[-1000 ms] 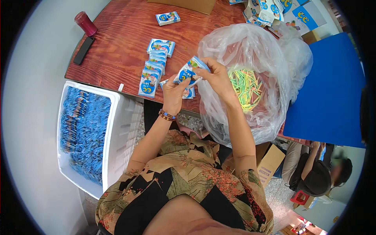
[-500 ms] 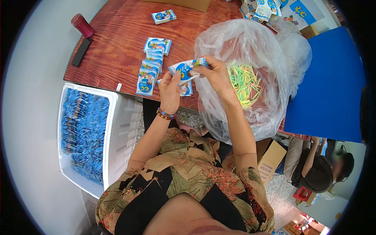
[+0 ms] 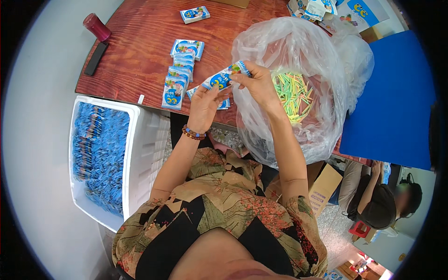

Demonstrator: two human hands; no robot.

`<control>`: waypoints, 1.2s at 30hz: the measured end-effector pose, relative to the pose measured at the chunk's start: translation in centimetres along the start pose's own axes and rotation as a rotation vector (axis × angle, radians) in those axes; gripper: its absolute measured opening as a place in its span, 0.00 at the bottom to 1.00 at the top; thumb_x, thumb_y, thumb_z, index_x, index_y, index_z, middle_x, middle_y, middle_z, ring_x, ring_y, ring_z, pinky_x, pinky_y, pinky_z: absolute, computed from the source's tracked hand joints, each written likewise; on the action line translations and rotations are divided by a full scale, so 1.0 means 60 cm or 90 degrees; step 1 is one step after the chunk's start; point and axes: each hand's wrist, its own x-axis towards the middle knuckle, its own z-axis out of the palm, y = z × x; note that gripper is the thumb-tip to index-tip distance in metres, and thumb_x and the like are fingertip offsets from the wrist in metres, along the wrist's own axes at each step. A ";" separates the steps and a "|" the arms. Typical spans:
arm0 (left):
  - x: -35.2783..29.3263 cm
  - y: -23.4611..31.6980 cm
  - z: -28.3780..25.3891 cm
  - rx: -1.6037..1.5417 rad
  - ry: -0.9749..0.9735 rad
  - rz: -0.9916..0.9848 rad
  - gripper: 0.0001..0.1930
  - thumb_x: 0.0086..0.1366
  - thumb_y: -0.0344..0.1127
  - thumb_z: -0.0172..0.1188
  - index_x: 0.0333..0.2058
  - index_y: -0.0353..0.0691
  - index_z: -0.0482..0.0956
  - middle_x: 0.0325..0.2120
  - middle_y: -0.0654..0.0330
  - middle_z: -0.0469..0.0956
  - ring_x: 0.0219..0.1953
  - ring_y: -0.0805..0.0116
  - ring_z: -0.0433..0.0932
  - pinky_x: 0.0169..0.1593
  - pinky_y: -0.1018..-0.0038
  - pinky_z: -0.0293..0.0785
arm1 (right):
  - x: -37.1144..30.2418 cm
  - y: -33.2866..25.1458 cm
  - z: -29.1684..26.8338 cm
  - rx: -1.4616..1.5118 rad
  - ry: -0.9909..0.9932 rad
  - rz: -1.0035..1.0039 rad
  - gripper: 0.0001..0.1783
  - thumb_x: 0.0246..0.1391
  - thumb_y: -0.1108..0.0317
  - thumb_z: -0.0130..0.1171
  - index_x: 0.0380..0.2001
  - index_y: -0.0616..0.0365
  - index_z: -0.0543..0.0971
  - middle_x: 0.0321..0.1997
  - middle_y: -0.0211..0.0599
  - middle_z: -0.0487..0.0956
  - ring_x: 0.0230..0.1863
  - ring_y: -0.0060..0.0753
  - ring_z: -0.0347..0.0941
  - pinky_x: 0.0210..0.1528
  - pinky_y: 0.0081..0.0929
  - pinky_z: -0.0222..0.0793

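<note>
While left hand (image 3: 204,106) and right hand (image 3: 259,85) pinch one flat blue-white packet (image 3: 221,80), upper centre | overlapping matching packets (image 3: 179,75) lie centre-left | held one unlaid

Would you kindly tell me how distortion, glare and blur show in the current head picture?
Head view: fisheye distortion seems to bow the left edge of the red-brown wooden table; head view: whitish highlights streak the crumpled clear plastic bag; head view: the held blue-and-white rectangular packet looks fairly sharp, while the dark-clothed co-worker's head is partly smudged.
</note>
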 end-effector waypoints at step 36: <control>0.022 0.050 -0.163 1.467 0.382 0.312 0.38 0.58 0.47 0.61 0.60 0.29 0.56 0.58 0.48 0.62 0.58 0.53 0.61 0.56 0.46 0.53 | 0.020 0.060 0.106 -0.399 0.044 -0.090 0.11 0.49 0.70 0.58 0.37 0.62 0.76 0.34 0.42 0.77 0.35 0.45 0.73 0.38 0.34 0.69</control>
